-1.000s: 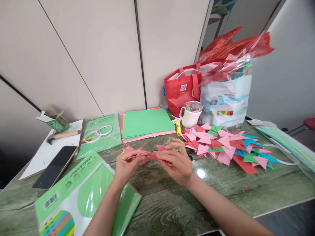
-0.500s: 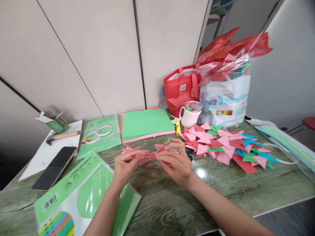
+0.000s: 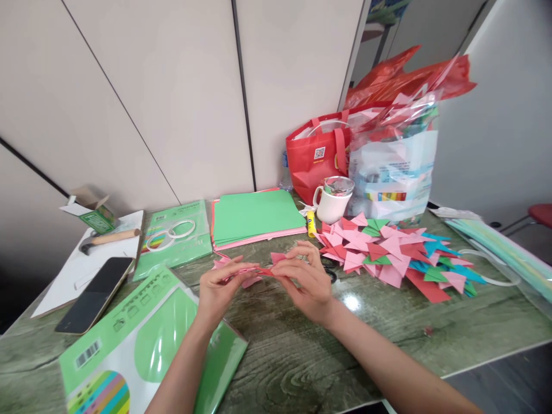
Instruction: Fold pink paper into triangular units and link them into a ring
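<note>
Over the middle of the table, my left hand (image 3: 222, 290) pinches one end of a small folded piece of red paper (image 3: 266, 271). The other end is between the thumb and fingers of my right hand (image 3: 307, 283). Just behind the fingers lie some pink paper pieces (image 3: 251, 280), partly hidden by my hands. Black scissor handles (image 3: 331, 273) show beside my right hand. To the right spreads a heap of folded paper pieces (image 3: 392, 253) in pink, red, green and blue.
Behind my hands lie a stack of green and pink paper (image 3: 259, 215), a yellow glue stick (image 3: 311, 224) and a white mug (image 3: 333, 201). Red and clear bags (image 3: 317, 167) stand at the back. On the left are green paper packs (image 3: 116, 339), a phone (image 3: 95, 294) and a hammer (image 3: 110, 238).
My right hand has tilted slightly and its fingers sit a little lower on the red paper, which now shows as a thinner strip. My left hand has hardly moved.
</note>
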`<state>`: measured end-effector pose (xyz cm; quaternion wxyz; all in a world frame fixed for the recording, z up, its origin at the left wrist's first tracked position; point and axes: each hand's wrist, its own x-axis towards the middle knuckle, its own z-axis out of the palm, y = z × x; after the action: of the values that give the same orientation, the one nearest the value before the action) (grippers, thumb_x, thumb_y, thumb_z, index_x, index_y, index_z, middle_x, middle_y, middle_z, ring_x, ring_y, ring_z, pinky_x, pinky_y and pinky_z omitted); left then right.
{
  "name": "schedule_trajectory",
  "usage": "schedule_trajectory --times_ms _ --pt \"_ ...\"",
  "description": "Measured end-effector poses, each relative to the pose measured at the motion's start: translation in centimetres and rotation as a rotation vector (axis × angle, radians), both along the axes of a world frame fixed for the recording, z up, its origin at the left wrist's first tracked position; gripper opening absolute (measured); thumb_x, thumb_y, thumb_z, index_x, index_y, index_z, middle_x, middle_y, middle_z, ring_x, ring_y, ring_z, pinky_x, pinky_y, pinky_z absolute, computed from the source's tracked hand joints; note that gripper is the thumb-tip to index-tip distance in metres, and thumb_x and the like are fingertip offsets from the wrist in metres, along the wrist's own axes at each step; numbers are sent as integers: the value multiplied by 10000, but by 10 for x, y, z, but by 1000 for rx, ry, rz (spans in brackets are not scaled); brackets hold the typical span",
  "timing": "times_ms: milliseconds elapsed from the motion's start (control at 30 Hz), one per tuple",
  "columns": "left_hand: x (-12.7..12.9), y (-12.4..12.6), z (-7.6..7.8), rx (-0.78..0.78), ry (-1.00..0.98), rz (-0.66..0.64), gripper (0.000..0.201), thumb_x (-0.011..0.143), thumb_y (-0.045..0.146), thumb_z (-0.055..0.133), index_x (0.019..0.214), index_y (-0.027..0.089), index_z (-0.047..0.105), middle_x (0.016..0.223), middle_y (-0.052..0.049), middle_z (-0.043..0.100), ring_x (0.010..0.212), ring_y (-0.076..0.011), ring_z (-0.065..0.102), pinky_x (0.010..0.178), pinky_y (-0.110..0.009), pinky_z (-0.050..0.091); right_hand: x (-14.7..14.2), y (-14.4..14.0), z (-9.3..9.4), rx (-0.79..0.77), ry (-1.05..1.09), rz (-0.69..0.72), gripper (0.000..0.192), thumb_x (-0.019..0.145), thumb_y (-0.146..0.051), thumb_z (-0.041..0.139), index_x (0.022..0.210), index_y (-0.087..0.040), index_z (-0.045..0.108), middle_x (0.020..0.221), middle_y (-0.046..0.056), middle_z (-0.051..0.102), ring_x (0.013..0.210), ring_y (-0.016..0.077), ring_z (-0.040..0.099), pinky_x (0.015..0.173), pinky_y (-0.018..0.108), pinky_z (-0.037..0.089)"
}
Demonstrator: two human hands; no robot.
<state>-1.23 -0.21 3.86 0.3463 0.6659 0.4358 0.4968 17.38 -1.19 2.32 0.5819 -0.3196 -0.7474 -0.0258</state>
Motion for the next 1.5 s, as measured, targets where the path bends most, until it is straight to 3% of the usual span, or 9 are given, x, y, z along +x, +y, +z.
schedule_trajectory --times_ms 367,633,1067,1267,1367,1500 --pt "-3 1 0 -19 63 -7 115 698 236 638 760 207 730 783 -38 726 876 -225 640 863 -347 465 1 1 2 -38 23 18 221 741 -69 594 896 -226 589 801 3 675 836 187 555 879 466 371" --pt "-6 2 -1 -29 71 -56 106 680 217 656 754 206 732 776 -40 727 850 -219 649 831 -321 485 2 3 4 -127 16 44 170 760 -93 568 882 -209 590 794 26 657 870 201 548 837 431 394" --pt "-5 1 1 -63 89 -31 108 670 231 663 747 206 735 802 -51 725 861 -231 641 817 -333 490 2 2 7 -83 -17 23 147 761 -117 579 875 -210 595 780 19 662 847 191 561 879 460 370" --pt "1 -2 3 -40 122 -72 90 681 220 657 722 219 737 776 -31 727 767 -193 654 752 -272 493 -1 0 7 -116 -2 41 114 769 -129 579 846 -211 594 721 14 643 824 189 561 882 467 363" --pt "4 -5 7 -113 111 -100 104 695 237 647 723 185 732 750 -43 722 713 -187 650 655 -247 501 -1 0 6 -129 21 57 127 765 -135 588 866 -212 588 728 13 630 833 186 560 894 462 362" --pt "5 -7 14 -259 19 -131 211 724 261 622 871 134 704 620 -47 698 646 -191 644 637 -273 502 2 3 6 -160 57 15 250 760 -204 602 1006 -202 558 935 84 592 940 217 538 861 449 402"
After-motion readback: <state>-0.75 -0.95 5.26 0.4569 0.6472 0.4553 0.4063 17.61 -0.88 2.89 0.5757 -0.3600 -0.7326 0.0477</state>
